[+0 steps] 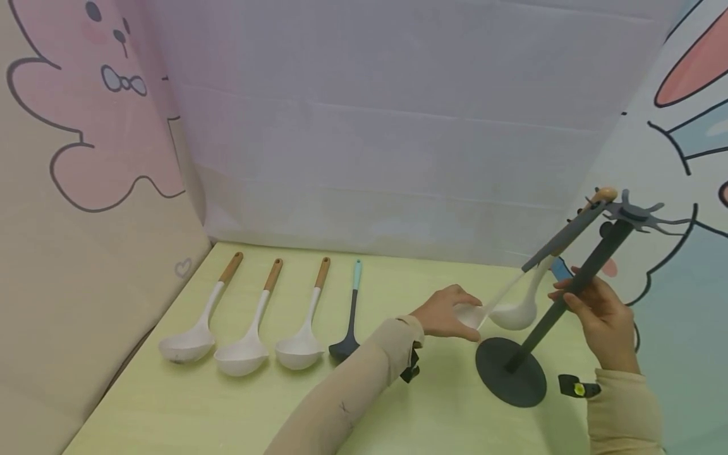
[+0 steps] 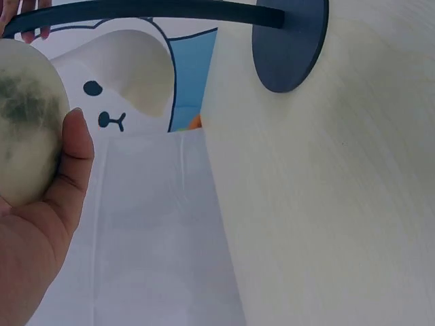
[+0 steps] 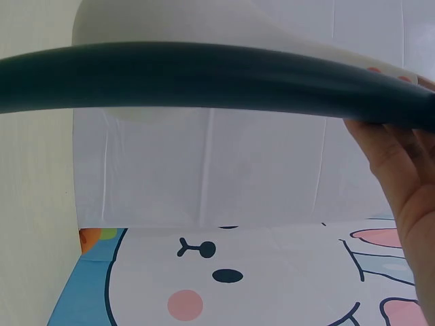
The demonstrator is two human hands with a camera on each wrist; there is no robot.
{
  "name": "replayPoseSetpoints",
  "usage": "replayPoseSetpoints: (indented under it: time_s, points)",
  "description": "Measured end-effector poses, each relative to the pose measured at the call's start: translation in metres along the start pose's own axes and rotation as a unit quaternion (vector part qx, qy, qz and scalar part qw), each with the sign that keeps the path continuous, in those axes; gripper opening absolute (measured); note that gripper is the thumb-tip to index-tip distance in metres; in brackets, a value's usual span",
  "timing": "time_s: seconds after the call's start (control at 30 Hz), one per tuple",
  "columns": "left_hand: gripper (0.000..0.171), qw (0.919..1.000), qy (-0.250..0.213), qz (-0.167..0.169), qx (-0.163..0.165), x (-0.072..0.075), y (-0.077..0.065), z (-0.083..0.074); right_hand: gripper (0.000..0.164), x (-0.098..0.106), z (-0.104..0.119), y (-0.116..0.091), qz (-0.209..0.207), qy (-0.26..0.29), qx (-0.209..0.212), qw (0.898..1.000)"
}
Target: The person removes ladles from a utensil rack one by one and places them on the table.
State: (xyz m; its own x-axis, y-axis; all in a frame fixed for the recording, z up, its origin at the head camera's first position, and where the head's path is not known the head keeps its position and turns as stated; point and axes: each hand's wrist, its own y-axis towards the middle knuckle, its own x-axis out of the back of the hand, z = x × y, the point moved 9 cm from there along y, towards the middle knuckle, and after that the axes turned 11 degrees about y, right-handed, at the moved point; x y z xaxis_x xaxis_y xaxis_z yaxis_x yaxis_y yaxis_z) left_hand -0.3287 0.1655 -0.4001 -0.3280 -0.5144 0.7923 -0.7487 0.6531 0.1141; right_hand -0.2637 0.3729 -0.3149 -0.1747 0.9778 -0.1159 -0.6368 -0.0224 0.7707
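At the right of the table stands a dark utensil stand [image 1: 604, 253] with a round base and a hooked top. My right hand [image 1: 608, 322] grips its pole, fingers behind and thumb in front; the right wrist view shows the fingers [image 3: 391, 159] at the pole. A ladle with a grey upper handle [image 1: 563, 239] slants down from the hooks. My left hand [image 1: 446, 313] holds its pale bowl [image 1: 467, 314] between thumb and fingers. In the left wrist view the thumb [image 2: 76, 153] lies along the bowl's edge. Another white ladle [image 1: 514, 316] hangs behind the pole.
On the left of the yellow table [image 1: 443, 411] lie several ladles in a row: white ones with wooden handles [image 1: 298, 351] and a dark one with a turquoise handle [image 1: 354, 309]. A pale cloth wall [image 1: 387, 145] closes the back, and printed sheets hang at both sides.
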Motion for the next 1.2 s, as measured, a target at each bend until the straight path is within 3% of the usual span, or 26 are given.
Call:
replayPoseSetpoints:
  time_s: [0.13, 0.37, 0.77, 0.97, 1.2]
  points:
    - [0.055, 1.0, -0.005, -0.008, -0.001, 0.013, -0.003, 0.006, 0.043, 0.0, 0.0, 0.0, 0.004, 0.002, 0.003, 1.0]
    - [0.057, 0.9994, -0.024, -0.017, 0.019, 0.037, -0.01, 0.016, 0.042, 0.0, 0.0, -0.001, -0.004, -0.054, -0.015, 0.998]
    - [0.054, 0.9996, 0.002, -0.021, 0.02, 0.071, -0.011, 0.021, 0.044, 0.0, -0.001, -0.002, 0.003, -0.04, -0.013, 0.999]
    - [0.052, 0.998, 0.057, -0.018, 0.019, 0.092, -0.011, 0.019, 0.046, 0.0, -0.004, -0.002, 0.007, -0.034, -0.019, 0.999]
    - [0.039, 0.9921, 0.123, -0.021, 0.012, 0.097, -0.01, 0.008, 0.048, 0.003, -0.004, -0.002, 0.006, -0.039, -0.015, 0.999]
